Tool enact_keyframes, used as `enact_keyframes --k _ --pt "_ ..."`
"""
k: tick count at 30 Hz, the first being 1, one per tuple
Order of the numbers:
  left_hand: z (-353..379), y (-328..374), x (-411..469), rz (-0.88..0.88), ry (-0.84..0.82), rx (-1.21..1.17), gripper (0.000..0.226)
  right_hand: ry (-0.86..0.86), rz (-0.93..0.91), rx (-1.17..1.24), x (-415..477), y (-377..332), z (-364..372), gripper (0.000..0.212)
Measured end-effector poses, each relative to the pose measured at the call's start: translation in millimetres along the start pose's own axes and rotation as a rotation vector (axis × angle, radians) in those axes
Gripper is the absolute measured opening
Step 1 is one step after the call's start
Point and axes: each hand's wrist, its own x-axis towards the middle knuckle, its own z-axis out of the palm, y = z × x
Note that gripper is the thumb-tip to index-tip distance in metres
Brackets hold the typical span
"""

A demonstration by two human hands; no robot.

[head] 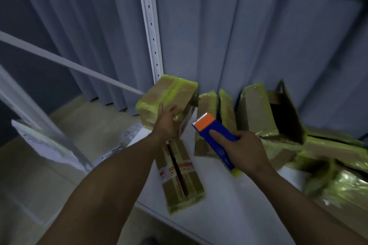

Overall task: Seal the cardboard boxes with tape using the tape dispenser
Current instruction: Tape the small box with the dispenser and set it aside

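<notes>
The left hand (167,123) grips a box (165,93) by its near lower edge, thumb up along one face and fingers curled over the corner. This box is wrapped in glossy yellow-green tape and is held tilted in front of the white post (151,26) of the rack, at the left end of the shelf (229,201). The right hand (241,149) holds the dispenser (215,137), a blue body with an orange head (205,122) and a toothed white blade at its tip. The thumb lies flat along the blue top and the fingers wrap underneath. The blade points up and away, towards the held box, and is close to it but not touching. Below the left hand a flat box (179,177) lies on the shelf with a dark open slit along its middle and strips of red-and-white tape across it; its near end hangs at the shelf's front edge. Behind the dispenser two narrow boxes (211,101) stand side by side against the grey curtain (258,36). To their right an open box (278,113) leans with its flap up and its dark inside showing. More taped boxes (334,157) are heaped at the far right, blurred. White packets (45,145) lie on the floor (89,121) to the left of the rack.
</notes>
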Motion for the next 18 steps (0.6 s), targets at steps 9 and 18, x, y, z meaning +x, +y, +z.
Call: enact_keyframes --k 9,18 --pt "3 -9 -71 -0.058 0.327 0.140 0.061 -0.026 -0.001 -0.027 -16 0 -11 0.064" --pt "42 -28 -124 -0.398 -0.320 0.071 0.093 -0.093 0.010 -0.109 -59 12 -36 0.052"
